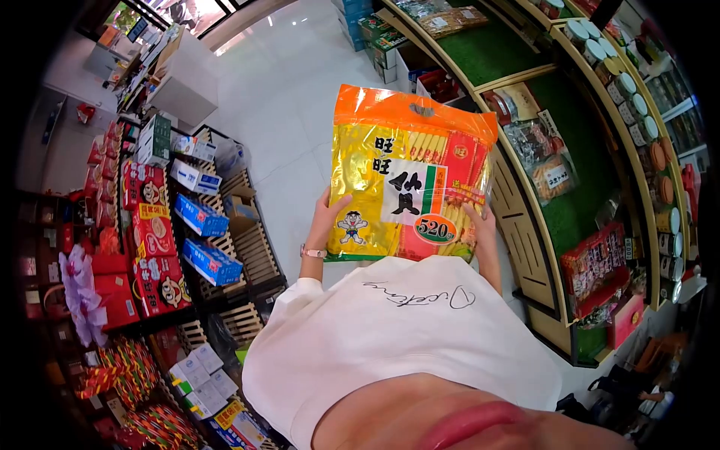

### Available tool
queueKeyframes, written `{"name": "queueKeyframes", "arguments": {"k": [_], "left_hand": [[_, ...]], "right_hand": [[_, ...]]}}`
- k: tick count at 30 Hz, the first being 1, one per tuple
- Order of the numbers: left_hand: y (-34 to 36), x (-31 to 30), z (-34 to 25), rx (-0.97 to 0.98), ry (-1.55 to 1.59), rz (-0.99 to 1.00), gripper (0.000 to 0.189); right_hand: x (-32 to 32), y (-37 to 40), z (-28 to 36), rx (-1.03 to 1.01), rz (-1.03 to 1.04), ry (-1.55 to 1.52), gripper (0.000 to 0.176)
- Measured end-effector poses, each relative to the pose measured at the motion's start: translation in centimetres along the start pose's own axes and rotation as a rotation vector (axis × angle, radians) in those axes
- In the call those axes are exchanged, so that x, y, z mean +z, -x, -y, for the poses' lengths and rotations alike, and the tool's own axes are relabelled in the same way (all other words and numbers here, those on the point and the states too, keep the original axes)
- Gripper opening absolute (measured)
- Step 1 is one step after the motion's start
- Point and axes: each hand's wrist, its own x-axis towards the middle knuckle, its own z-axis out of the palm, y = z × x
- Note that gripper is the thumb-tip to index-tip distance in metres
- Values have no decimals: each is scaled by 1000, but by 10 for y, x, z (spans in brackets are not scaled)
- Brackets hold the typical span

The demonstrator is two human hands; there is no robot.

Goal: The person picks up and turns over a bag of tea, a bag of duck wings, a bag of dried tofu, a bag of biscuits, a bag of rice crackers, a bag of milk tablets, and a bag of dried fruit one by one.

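A big snack bag (409, 180), orange along the top with yellow and red panels and "520g" printed low on its front, is held upright before my chest. My left hand (328, 216) grips its left edge, the thumb lying over the yellow front. On the opposite edge my right hand (482, 225) is closed around the lower right side, fingers partly over the front. Behind the bag, the rest of the fingers on both hands are hidden. A pink-banded watch (313, 253) circles my left wrist.
To the right, a curved wooden shelf (517, 217) with green lining carries packaged snacks and jars (637, 105). Red cartons (157, 232) and blue boxes (202, 215) line slatted racks on the left. Beyond are a counter (184, 79) and a tiled floor (277, 90).
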Motion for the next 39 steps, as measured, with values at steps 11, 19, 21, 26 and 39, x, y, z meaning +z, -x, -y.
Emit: {"name": "queueKeyframes", "arguments": {"k": [11, 19, 21, 26, 39], "left_hand": [[-275, 72, -92, -31, -2, 43, 44], [-395, 109, -115, -118, -69, 108, 41], [-430, 116, -121, -171, -44, 153, 40], [-541, 147, -139, -213, -73, 230, 39], [-904, 269, -114, -546, -284, 832, 36]], "right_hand": [[45, -239, 103, -195, -81, 51, 42], [44, -336, 122, -108, -195, -49, 44], [45, -360, 126, -109, -230, -36, 43], [56, -434, 136, -139, -383, -65, 42], [29, -643, 124, -3, -768, -10, 56]]}}
